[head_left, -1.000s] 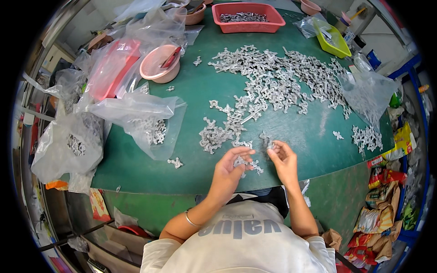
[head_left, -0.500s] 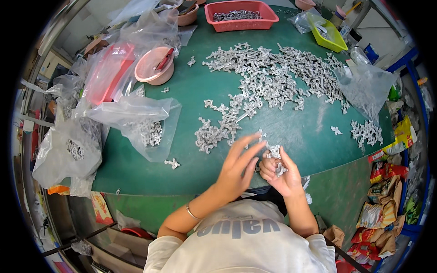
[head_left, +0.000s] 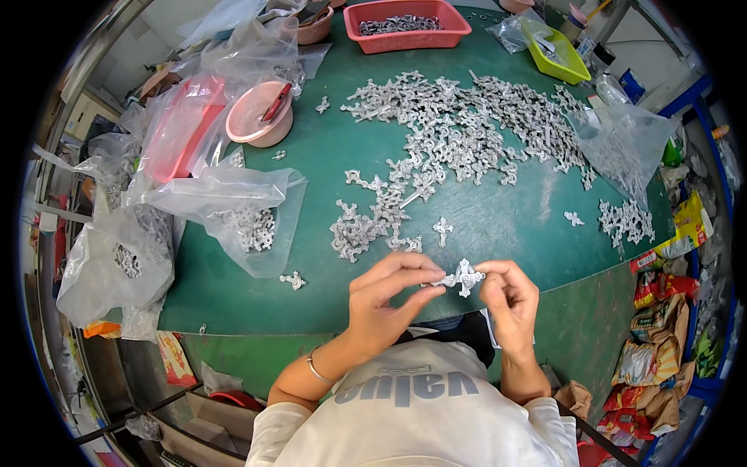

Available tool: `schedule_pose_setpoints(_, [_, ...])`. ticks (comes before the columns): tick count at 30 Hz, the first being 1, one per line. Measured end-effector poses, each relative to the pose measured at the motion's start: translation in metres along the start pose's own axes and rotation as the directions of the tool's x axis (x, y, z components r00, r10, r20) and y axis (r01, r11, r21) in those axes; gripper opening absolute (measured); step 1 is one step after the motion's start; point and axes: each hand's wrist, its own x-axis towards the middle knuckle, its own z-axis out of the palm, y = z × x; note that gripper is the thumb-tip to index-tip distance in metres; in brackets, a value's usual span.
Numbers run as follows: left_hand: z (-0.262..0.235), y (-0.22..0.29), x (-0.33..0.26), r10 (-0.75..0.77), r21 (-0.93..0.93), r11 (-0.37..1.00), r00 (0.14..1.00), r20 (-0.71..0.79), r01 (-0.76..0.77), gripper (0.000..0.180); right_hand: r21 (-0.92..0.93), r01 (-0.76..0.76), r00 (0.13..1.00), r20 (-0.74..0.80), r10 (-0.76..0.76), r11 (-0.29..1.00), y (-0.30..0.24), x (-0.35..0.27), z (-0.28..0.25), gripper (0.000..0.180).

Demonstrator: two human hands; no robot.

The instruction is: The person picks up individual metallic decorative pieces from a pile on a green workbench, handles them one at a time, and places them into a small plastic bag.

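Close to the table's front edge, both of my hands are raised with thumb and fingers pinched. My left hand (head_left: pixel 381 300) grips a small grey metal casting (head_left: pixel 447 281), partly covered by the fingertips. My right hand (head_left: pixel 513 307) pinches a cross-shaped metal casting (head_left: pixel 468 278) by its side. The two castings meet or overlap; I cannot tell whether they are joined. Just beyond my hands, a single cross-shaped piece (head_left: pixel 443 231) lies on the green table (head_left: pixel 311 156). A large heap of similar grey castings (head_left: pixel 459 132) spreads farther back, with a smaller cluster (head_left: pixel 362 229) at its near left.
On the left are clear plastic bags (head_left: pixel 233 202) with metal parts and a pink bowl (head_left: pixel 261 117) holding a red-handled tool. A red tray (head_left: pixel 408 43) of parts stands at the back, a yellow-green basket (head_left: pixel 556 58) at back right. More castings (head_left: pixel 625 224) lie near the right edge.
My left hand has come back toward me and closed on a casting. My right hand has opened out from a fist to a fingertip pinch. A single cross-shaped piece now shows uncovered on the table.
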Motion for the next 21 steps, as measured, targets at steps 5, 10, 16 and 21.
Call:
schedule_pose_setpoints(5, [0.001, 0.009, -0.004, 0.08, 0.026, 0.996, 0.997, -0.017, -0.08, 0.022, -0.239, 0.213, 0.975, -0.007, -0.221, 0.947, -0.004, -0.004, 0.003, 0.011])
schedule_pose_setpoints(10, [-0.001, 0.011, -0.006, 0.072, -0.01, 0.997, 0.997, -0.005, -0.072, 0.021, -0.322, 0.364, 0.929, 0.053, -0.367, 0.874, -0.012, -0.001, 0.004, 0.009])
schedule_pose_setpoints(16, [0.0, 0.014, -0.012, -0.245, -0.361, 0.899, 0.968, 0.056, 0.249, 0.01, -0.199, 0.286, 0.958, 0.071, -0.277, 0.937, -0.004, -0.002, 0.003, 0.006])
schedule_pose_setpoints(21, [-0.003, 0.018, -0.01, -0.526, -0.509, 0.659, 0.823, 0.214, 0.553, 0.003, 0.046, 0.041, 0.999, 0.002, -0.042, 0.998, -0.003, -0.006, 0.007, 0.015])
